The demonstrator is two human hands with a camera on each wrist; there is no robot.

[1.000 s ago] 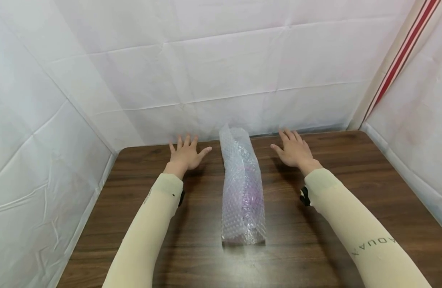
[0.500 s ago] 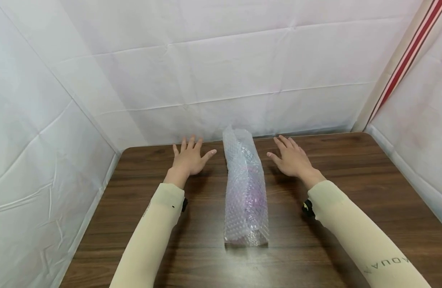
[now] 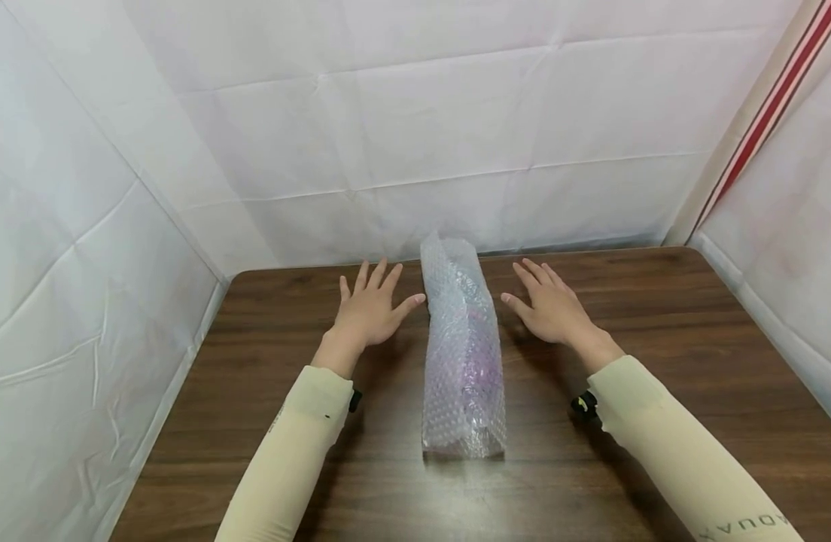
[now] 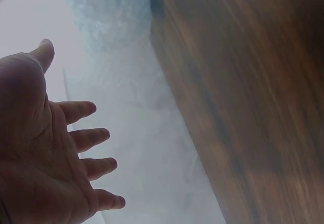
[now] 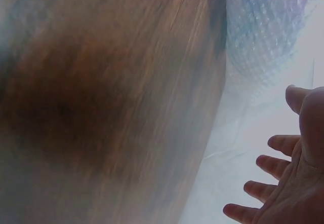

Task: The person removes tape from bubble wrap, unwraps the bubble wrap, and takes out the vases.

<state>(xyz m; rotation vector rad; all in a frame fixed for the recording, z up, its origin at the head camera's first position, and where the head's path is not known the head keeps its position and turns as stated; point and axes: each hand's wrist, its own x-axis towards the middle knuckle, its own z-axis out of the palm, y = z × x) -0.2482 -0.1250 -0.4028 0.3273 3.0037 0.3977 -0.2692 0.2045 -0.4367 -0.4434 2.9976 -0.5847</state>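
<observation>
A long bundle of bubble wrap (image 3: 463, 354), with something purple or pink showing through, lies lengthwise on the brown wooden table (image 3: 361, 467). My left hand (image 3: 371, 312) is over the table on its left, fingers spread and palm down, thumb tip close to the wrap. On the other side is my right hand (image 3: 551, 305), fingers straight and thumb toward the bundle, with a gap between. Neither hand holds anything. Both wrist views show a bare palm with extended fingers, and the bubble wrap (image 5: 263, 31) beyond the thumb.
White sheeting (image 3: 415, 128) hangs behind the table's far edge, with more on the left and right sides. A red-striped band (image 3: 768, 128) runs down the right back corner. The bundle's far end reaches the table's back edge.
My left hand has moved right, closer to the bubble-wrapped bundle. My right hand has come slightly nearer to me and toward the bundle. The head view has shifted a little; the bundle stays put.
</observation>
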